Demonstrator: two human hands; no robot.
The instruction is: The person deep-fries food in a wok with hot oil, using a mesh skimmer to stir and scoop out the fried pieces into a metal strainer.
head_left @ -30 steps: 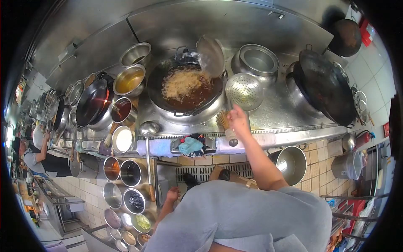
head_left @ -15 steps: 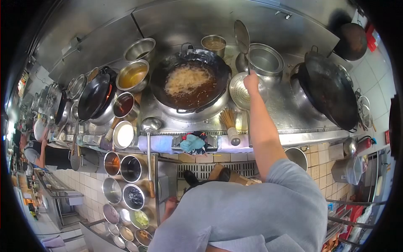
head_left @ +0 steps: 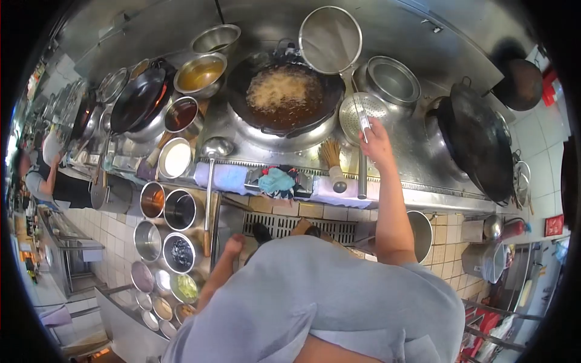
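My right hand (head_left: 376,139) is closed around the handle of a round fine-mesh strainer (head_left: 330,39). The strainer's mesh stands raised beside the far right rim of a black wok (head_left: 290,129). Pale food (head_left: 281,89) froths in brown oil inside that wok. Just beyond my hand a perforated skimmer (head_left: 352,118) rests on the steel stove top, its handle reaching toward the front edge. My left hand (head_left: 235,244) hangs low by my left side, well below the counter; its fingers do not show clearly.
A bamboo brush (head_left: 331,158) and a teal cloth (head_left: 277,182) lie along the front edge. A ladle (head_left: 217,147) rests left of them. Bowls of sauce (head_left: 181,116) and oil (head_left: 201,74) line the wok's left. Another wok (head_left: 478,145) stands right. A person (head_left: 45,175) works far left.
The strainer in my right hand has turned its round face toward me and swung left toward the wok. My left hand has come further into view. The whole view has shifted.
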